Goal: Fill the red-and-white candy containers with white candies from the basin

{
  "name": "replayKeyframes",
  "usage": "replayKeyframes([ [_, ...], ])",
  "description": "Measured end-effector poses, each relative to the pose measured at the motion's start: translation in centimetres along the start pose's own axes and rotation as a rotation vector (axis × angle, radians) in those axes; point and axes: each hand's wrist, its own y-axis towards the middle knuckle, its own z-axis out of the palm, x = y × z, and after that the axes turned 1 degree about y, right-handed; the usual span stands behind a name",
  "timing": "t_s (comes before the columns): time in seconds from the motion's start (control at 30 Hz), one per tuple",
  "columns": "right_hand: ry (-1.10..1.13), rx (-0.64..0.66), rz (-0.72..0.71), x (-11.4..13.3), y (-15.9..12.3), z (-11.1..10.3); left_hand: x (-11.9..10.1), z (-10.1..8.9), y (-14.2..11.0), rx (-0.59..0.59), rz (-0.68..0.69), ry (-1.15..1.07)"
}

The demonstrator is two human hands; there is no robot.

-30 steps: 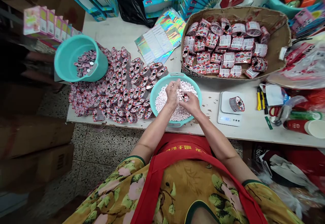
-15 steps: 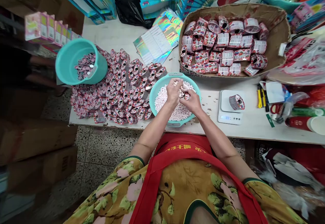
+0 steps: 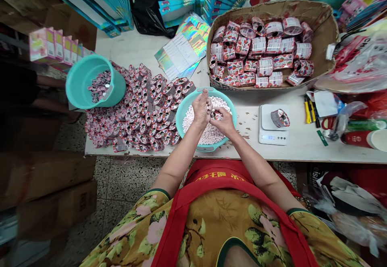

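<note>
"Over the round basin [image 3: 208, 149], what does the right hand [image 3: 226, 122] have?"

"It's clamped on a small printed pack [image 3: 216, 116], with the fingers and thumb at the pack's sides. The pack's round opening faces up, and it sits at the fingertips, above the white pellets [image 3: 208, 136] in the basin."

"And the left hand [image 3: 200, 107]?"

"That one is curled around a few loose pellets [image 3: 208, 106], which show at the fingers, just beside the pack. Its thumb points up and away from the person's body."

"Do the two hands touch?"

"They're close together, but I can't tell whether they meet. Both forearms reach forward from the body and slant inward, the right hand lying lower and flatter than the left."

"What's around them?"

"To the left, rows of similar packs [image 3: 151, 109] crowd the table [image 3: 249, 97], next to a bucket [image 3: 117, 85] with small round pieces [image 3: 101, 82] inside. To the right, a white scale [image 3: 273, 137] bears a single pack [image 3: 279, 118]. Behind the scale, a cardboard tray [image 3: 322, 13] holds wrapped packs [image 3: 258, 46]."
</note>
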Motion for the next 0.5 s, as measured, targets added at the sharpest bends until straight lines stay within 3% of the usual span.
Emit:
replayKeyframes([
  [0.13, -0.088, 0.022, -0.045, 0.0, -0.2, -0.2, 0.4, 0.0, -0.4, 0.057, -0.069, 0.031],
  [0.23, -0.104, 0.019, -0.063, 0.1, -0.1, -0.5, -0.2, -0.8, 0.2, 0.022, -0.092, 0.002],
  [0.37, 0.007, 0.003, -0.022, 0.1, -0.7, -1.4, -1.2, -4.2, 2.5, -0.1, -0.126, -0.038],
  [0.5, 0.222, 0.023, 0.096, -0.7, -3.2, -3.1, 0.9, -7.7, 3.9, -0.149, -0.345, 0.126],
])
